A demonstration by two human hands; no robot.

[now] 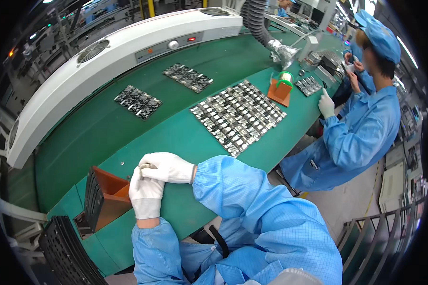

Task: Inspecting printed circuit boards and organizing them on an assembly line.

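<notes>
Here, at the lower centre of the frame, the left grip and the right grip meet, both in white knit gloves, fingers bent and touching. Whether anything is pinched between the fingertips I cannot tell; the gloves would hide it. Just beside the left grip, toward the lower left, stands an orange-brown angled rack with black slabs leaning along its outer side; whether glove and rack touch is unclear. The slabs stand steeply, so a bump from the left wrist could tip them. More black slotted trays sit in the lower left corner.

On the green counter, right of centre, lies a dense block of circuit-board panels. The right sleeve bulges near its closest corner, and a careless elbow could push that corner out of line or scuff components.

Farther up, two separate circuit boards lie left of the block. At upper right, a solder-wire spool rests on an orange-brown stand; knocked, it might fall onto the boards. Beyond, a co-worker sits at right, and a white fan housing arches across the upper left.
</notes>
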